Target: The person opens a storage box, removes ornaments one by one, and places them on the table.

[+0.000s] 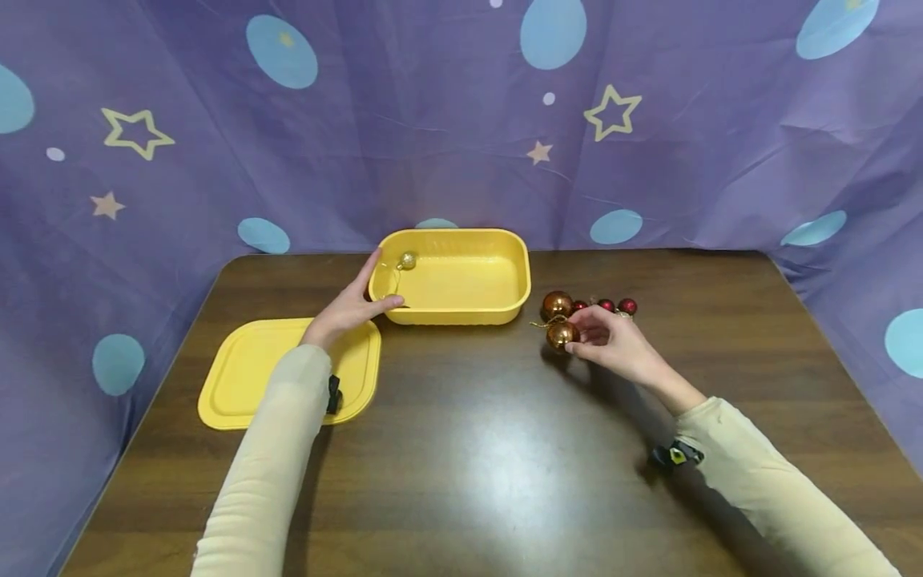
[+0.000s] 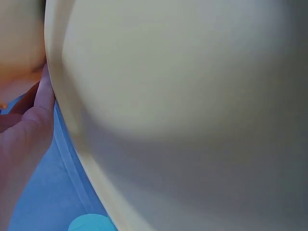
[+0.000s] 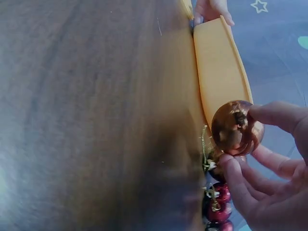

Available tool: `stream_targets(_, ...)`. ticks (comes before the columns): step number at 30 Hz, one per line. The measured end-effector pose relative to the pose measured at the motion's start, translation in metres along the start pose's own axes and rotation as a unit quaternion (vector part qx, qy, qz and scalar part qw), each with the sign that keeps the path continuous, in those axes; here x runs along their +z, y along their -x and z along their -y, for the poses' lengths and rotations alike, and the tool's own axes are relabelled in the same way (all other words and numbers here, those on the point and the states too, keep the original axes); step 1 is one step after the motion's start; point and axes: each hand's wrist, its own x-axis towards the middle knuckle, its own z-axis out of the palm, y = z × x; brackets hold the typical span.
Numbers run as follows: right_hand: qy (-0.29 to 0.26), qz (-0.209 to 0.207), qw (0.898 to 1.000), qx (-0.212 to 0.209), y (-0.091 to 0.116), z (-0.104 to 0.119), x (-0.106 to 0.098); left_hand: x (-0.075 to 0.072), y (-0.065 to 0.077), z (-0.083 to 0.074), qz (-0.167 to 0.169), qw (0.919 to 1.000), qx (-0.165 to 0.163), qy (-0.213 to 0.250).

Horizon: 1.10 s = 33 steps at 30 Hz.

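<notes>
My left hand [image 1: 348, 308] grips the left end of a yellow plastic container [image 1: 450, 317], its thumb over the front rim and its fingers along the outer side. Inside the container, near that end, lies a small gold bauble [image 1: 408, 260] with a string loop. Between thumb and fingertips my right hand [image 1: 618, 343] pinches a shiny copper Christmas bauble [image 1: 559, 337], seen large in the right wrist view [image 3: 231, 127]. Another copper bauble [image 1: 557, 304] sits just behind it, beside small red baubles [image 1: 627, 307] partly hidden by the hand.
A yellow lid [image 1: 241, 369] lies flat on the wooden table [image 1: 461, 449], under the left forearm. Behind the container hangs a purple curtain [image 1: 461, 120] with stars and blue ovals. The left wrist view is mostly filled by a blurred pale surface.
</notes>
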Motion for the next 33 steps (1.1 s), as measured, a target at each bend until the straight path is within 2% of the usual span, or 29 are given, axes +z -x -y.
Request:
stream_targets(4, 0.001, -0.005, 0.999, 0.037, 0.005, -0.004, 0.002, 0.0, 0.001, 0.003, 0.002, 1.0, -0.002, -0.004)
stream_targets(14, 0.023, -0.013, 0.998, 0.059, 0.012, -0.013, 0.005, 0.004, 0.003, 0.0, -0.003, 1.0, -0.005, -0.004)
stream_targets(20, 0.026, -0.021, 0.998, 0.057, 0.009, -0.015, 0.009, 0.004, 0.002, 0.0, -0.005, 0.9999, -0.001, 0.012)
stream_targets(26, 0.04, -0.027, 0.997, 0.052, 0.007, -0.016, 0.011, 0.002, 0.001, 0.002, -0.007, 0.9999, -0.007, 0.008)
stream_targets(33, 0.013, -0.013, 0.999, 0.044, 0.011, -0.022, 0.009, 0.0, 0.001, 0.001, -0.003, 1.0, -0.004, 0.004)
